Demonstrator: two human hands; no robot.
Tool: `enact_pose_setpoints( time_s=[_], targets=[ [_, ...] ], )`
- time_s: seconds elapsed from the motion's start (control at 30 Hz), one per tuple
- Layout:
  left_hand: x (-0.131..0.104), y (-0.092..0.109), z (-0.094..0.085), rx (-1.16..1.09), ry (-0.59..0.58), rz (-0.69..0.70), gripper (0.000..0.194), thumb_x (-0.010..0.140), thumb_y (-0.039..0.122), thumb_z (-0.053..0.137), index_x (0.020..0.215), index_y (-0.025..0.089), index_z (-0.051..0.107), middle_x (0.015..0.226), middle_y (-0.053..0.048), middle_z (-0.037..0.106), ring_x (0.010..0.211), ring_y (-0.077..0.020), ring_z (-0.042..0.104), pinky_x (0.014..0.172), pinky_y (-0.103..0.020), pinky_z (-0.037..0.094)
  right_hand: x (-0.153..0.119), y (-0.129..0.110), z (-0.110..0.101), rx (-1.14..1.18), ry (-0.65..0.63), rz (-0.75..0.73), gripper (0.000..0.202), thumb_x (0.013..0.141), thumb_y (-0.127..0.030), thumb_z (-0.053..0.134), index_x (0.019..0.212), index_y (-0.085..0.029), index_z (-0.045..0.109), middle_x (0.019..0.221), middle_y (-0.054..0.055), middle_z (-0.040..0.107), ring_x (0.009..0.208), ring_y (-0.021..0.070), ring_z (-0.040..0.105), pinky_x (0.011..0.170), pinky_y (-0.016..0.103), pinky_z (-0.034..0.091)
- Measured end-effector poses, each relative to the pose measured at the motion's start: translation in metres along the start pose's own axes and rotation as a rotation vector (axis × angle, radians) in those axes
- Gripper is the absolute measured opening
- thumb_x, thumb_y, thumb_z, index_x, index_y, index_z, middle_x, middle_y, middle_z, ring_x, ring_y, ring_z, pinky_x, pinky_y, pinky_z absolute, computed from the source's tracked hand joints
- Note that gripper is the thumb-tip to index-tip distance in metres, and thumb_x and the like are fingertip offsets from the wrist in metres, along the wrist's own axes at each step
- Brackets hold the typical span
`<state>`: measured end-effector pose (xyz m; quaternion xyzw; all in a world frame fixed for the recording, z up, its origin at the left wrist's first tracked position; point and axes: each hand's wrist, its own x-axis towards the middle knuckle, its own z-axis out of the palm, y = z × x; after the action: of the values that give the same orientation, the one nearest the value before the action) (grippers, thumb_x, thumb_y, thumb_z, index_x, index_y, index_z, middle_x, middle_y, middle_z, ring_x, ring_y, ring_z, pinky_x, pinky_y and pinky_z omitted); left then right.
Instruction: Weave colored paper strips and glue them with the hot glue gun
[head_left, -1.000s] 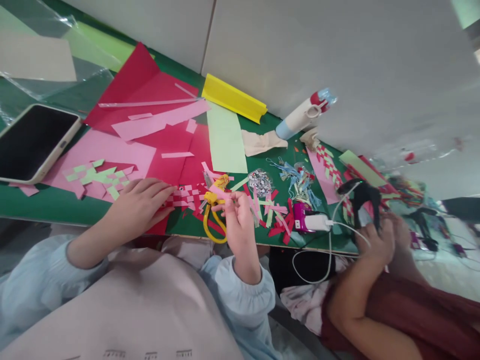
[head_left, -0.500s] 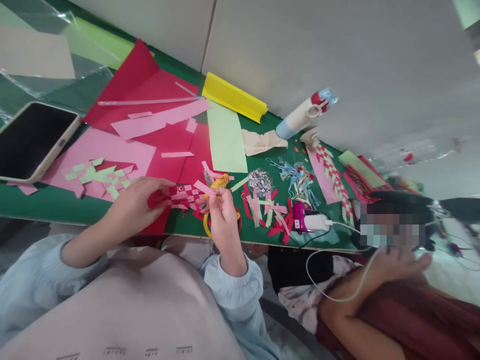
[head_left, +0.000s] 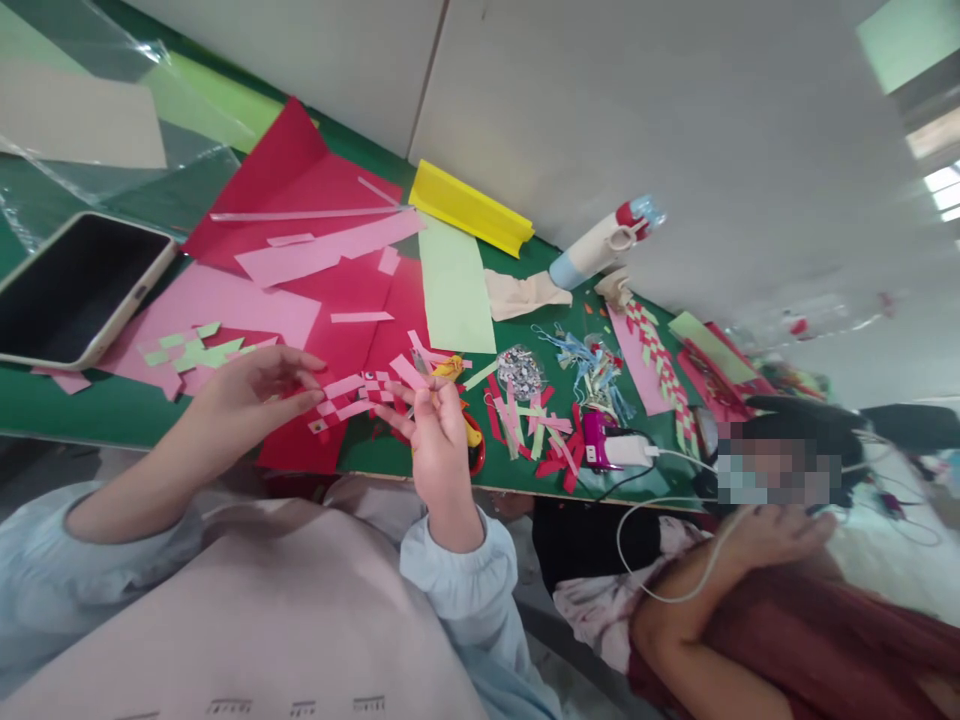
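A woven pink-and-red paper piece (head_left: pixel 346 398) with small eye-like dots is held up over the front edge of the table. My right hand (head_left: pixel 441 440) is closed at its right end, and a pale pink paper strip (head_left: pixel 409 373) sticks up from between thumb and fingers. My left hand (head_left: pixel 259 390) is just left of the woven piece, its thumb and fingers apart and nothing visible between them. Partly hidden behind my right hand are yellow-and-red scissor handles (head_left: pixel 474 440). Red paper (head_left: pixel 304 435) lies beneath the woven piece.
A phone (head_left: pixel 82 290) lies at left beside pink paper and a green-pink woven piece (head_left: pixel 191 350). Paper strips (head_left: pixel 536 420), a bag of googly eyes (head_left: pixel 520 372), tassels (head_left: pixel 592 360) and a purple charger (head_left: pixel 604 440) are to the right. A bottle (head_left: pixel 600 245) leans near the wall. Another person (head_left: pixel 720 600) sits at right.
My left hand has let go of the woven piece's left end and drawn left, its fingers opening. More of the woven piece shows now. My right hand keeps its hold.
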<state>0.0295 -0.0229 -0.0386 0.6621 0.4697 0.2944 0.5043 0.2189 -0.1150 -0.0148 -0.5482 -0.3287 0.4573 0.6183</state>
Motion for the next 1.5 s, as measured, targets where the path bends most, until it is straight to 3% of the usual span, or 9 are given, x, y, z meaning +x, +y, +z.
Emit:
enact_pose_setpoints(
  time_s=[0.13, 0.33, 0.57, 0.67, 0.8, 0.97, 1.1, 1.4, 1.5],
  targets=[
    [-0.006, -0.001, -0.006, -0.132, 0.063, -0.01, 0.028, 0.074, 0.042, 0.073, 0.096, 0.026, 0.068, 0.093, -0.004, 0.069, 0.077, -0.0174, 0.069, 0.064, -0.03, 0.059, 0.004, 0.006, 0.007, 0.03, 0.005, 0.018, 0.038, 0.094, -0.062, 0.055, 0.1, -0.027, 0.043, 0.108, 0.007, 0.066, 0.113, 0.0226, 0.07, 0.09, 0.042, 0.064],
    [-0.016, -0.001, -0.025, -0.217, 0.126, -0.127, 0.026, 0.068, 0.039, 0.076, 0.09, 0.028, 0.07, 0.084, 0.0, 0.068, 0.068, -0.0128, 0.065, 0.058, -0.025, 0.057, 0.003, 0.008, -0.004, 0.006, 0.1, 0.065, 0.038, 0.09, -0.059, 0.06, 0.102, -0.025, 0.047, 0.11, 0.008, 0.066, 0.114, 0.0235, 0.07, 0.093, 0.042, 0.062],
    [-0.023, 0.0, -0.037, -0.278, 0.218, -0.113, 0.018, 0.07, 0.036, 0.075, 0.082, 0.028, 0.064, 0.086, 0.001, 0.068, 0.075, -0.0165, 0.067, 0.063, -0.034, 0.059, -0.006, -0.001, 0.005, 0.117, 0.006, 0.074, 0.033, 0.089, -0.053, 0.064, 0.1, -0.026, 0.048, 0.104, 0.006, 0.071, 0.109, 0.0236, 0.072, 0.099, 0.047, 0.058],
    [-0.024, 0.003, -0.037, -0.315, 0.233, -0.105, 0.018, 0.071, 0.036, 0.075, 0.081, 0.028, 0.063, 0.089, 0.0, 0.07, 0.077, -0.0183, 0.067, 0.066, -0.039, 0.058, -0.007, -0.002, 0.012, 0.208, -0.028, 0.087, 0.034, 0.088, -0.052, 0.067, 0.1, -0.027, 0.047, 0.107, 0.006, 0.071, 0.111, 0.025, 0.072, 0.101, 0.05, 0.056],
    [-0.025, 0.005, -0.034, -0.425, 0.276, -0.138, 0.022, 0.066, 0.033, 0.08, 0.078, 0.025, 0.063, 0.084, 0.0, 0.066, 0.076, -0.0155, 0.063, 0.067, -0.034, 0.056, -0.01, -0.001, 0.017, 0.225, -0.082, 0.047, 0.033, 0.087, -0.051, 0.069, 0.1, -0.027, 0.051, 0.126, 0.008, 0.066, 0.119, 0.0256, 0.068, 0.107, 0.051, 0.052],
    [-0.028, 0.003, -0.025, -0.504, 0.288, -0.153, 0.028, 0.064, 0.033, 0.084, 0.079, 0.021, 0.064, 0.084, -0.001, 0.064, 0.078, -0.0142, 0.061, 0.069, -0.028, 0.054, -0.02, -0.002, 0.022, 0.06, -0.335, -0.063, 0.021, 0.094, -0.044, 0.064, 0.089, -0.026, 0.055, 0.134, 0.008, 0.063, 0.137, 0.0238, 0.055, 0.118, 0.049, 0.039],
    [-0.032, 0.005, -0.02, -0.53, 0.287, -0.141, 0.028, 0.066, 0.034, 0.085, 0.08, 0.022, 0.064, 0.086, 0.0, 0.063, 0.082, -0.0137, 0.06, 0.072, -0.026, 0.054, -0.024, -0.007, 0.028, -0.058, -0.471, -0.124, 0.013, 0.098, -0.035, 0.06, 0.089, -0.025, 0.057, 0.137, 0.007, 0.062, 0.138, 0.0199, 0.053, 0.12, 0.045, 0.035],
    [-0.034, 0.007, -0.01, -0.506, 0.31, -0.101, 0.028, 0.064, 0.036, 0.084, 0.074, 0.022, 0.062, 0.079, -0.001, 0.064, 0.075, -0.0162, 0.061, 0.066, -0.03, 0.054, -0.018, -0.007, 0.033, -0.229, -0.485, -0.13, 0.019, 0.1, -0.042, 0.053, 0.09, -0.026, 0.052, 0.13, 0.008, 0.067, 0.127, 0.0203, 0.061, 0.113, 0.043, 0.044],
    [-0.038, 0.009, -0.011, -0.456, 0.366, -0.052, 0.024, 0.069, 0.038, 0.081, 0.077, 0.024, 0.063, 0.081, 0.0, 0.064, 0.08, -0.0175, 0.062, 0.072, -0.032, 0.055, -0.016, -0.011, 0.027, -0.283, -0.476, -0.159, 0.018, 0.1, -0.041, 0.052, 0.09, -0.026, 0.052, 0.127, 0.008, 0.068, 0.124, 0.0204, 0.062, 0.111, 0.042, 0.045]
  ],
)
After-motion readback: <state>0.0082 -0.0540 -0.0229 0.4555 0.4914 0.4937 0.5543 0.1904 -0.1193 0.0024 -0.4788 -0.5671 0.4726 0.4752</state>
